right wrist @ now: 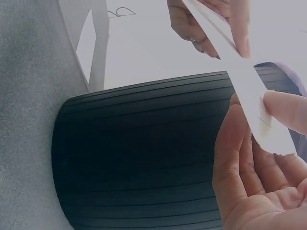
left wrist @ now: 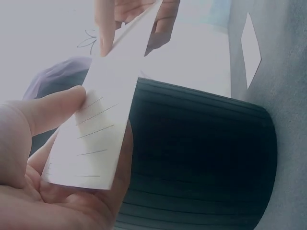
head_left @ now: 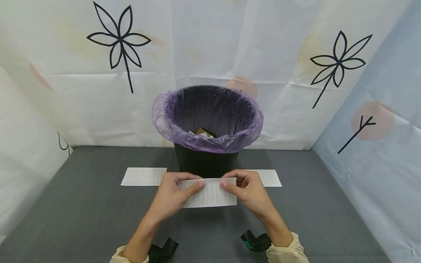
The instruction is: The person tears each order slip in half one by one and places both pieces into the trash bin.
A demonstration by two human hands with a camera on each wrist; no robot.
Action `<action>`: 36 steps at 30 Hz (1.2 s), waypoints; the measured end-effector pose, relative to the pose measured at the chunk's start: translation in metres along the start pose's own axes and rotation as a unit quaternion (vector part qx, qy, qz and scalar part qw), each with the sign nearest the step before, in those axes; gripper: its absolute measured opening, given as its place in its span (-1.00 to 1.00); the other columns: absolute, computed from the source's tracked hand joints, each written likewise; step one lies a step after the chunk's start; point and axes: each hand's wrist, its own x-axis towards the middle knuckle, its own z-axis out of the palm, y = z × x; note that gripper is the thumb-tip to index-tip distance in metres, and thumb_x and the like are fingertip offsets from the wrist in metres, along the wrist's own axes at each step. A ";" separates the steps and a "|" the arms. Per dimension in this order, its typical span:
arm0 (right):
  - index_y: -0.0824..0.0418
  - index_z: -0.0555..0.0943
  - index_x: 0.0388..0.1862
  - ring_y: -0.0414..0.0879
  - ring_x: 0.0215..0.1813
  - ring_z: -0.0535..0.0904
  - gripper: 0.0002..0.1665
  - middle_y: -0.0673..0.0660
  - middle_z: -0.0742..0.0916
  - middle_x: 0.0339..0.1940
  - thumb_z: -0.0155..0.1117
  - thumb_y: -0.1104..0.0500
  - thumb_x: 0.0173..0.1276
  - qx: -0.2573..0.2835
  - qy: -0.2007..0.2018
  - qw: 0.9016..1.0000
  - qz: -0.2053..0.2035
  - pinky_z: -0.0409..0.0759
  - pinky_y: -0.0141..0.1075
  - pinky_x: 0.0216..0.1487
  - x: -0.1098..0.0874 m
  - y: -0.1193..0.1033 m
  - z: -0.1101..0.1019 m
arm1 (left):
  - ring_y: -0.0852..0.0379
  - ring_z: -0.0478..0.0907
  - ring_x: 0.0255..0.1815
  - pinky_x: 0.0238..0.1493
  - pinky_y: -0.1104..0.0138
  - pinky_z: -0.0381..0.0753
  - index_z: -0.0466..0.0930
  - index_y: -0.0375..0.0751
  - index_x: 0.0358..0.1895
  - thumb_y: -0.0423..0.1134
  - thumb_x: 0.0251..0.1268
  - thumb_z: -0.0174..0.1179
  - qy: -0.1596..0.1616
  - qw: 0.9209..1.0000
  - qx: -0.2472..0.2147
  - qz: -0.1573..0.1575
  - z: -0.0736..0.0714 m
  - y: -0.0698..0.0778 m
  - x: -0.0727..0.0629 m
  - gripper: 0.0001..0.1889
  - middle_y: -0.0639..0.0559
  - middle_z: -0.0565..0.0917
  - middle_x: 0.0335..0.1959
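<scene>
Left hand (head_left: 174, 191) and right hand (head_left: 249, 188) pinch one lined slip (head_left: 210, 197) in front of a black bin (head_left: 207, 160)

Nearest, pale cuffs (head_left: 289, 251) circle the forearms, and a black device (head_left: 164, 251) sits at each wrist. Beyond them, both hands grip the slip, the left toward one end and the right toward the other. Each thumb presses on the near face while fingers support it from behind; the thumb tips are near each other, close to the upper edge. The slip is raised above the grey table (head_left: 82, 219), its printed lines running up and down and small boxes along the top. In the right wrist view, its end by the right hand looks ragged.

Farther on, a left sheet (head_left: 143, 176) and a right sheet (head_left: 271, 178), both lined, lie flat on either side of the bin's base, the right one partly hidden by the hand. A purple bag (head_left: 161, 109) lines the bin and folds over its rim; inside are a brown piece (head_left: 201, 130) and some white scraps. At the back hangs a pale cloth (head_left: 210, 44) with black leaf drawings (head_left: 120, 38).
</scene>
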 end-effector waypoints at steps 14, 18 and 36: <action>0.32 0.76 -0.17 -0.05 -0.19 0.67 -0.88 0.16 0.79 -0.21 0.40 0.30 0.36 -0.044 -0.003 0.999 -0.008 0.68 -0.25 -0.27 -0.001 -0.002 0.008 | 0.12 0.72 -0.30 -0.27 0.27 0.69 0.83 -0.20 -0.21 -0.27 0.34 0.37 -0.019 0.999 0.033 0.019 0.008 -0.001 -0.001 -0.90 0.06 0.79 -0.31; 0.32 0.76 -0.16 -0.01 -0.23 0.70 -0.88 0.17 0.79 -0.22 0.40 0.29 0.37 -0.044 -0.002 0.999 -0.003 0.70 -0.23 -0.28 -0.001 -0.003 0.009 | 0.14 0.73 -0.31 -0.27 0.28 0.69 0.82 -0.20 -0.20 -0.28 0.34 0.37 -0.022 0.999 0.038 0.023 0.010 -0.001 -0.001 -0.90 0.06 0.79 -0.31; 0.25 0.78 -0.21 -0.03 -0.24 0.70 -0.91 0.09 0.80 -0.27 0.45 0.27 0.33 -0.077 0.008 0.997 -0.010 0.67 -0.26 -0.28 0.000 0.000 0.011 | 0.15 0.70 -0.24 -0.20 0.27 0.67 0.82 -0.17 -0.22 -0.31 0.36 0.34 -0.018 0.998 0.055 0.027 0.012 -0.003 0.000 -0.92 0.11 0.78 -0.29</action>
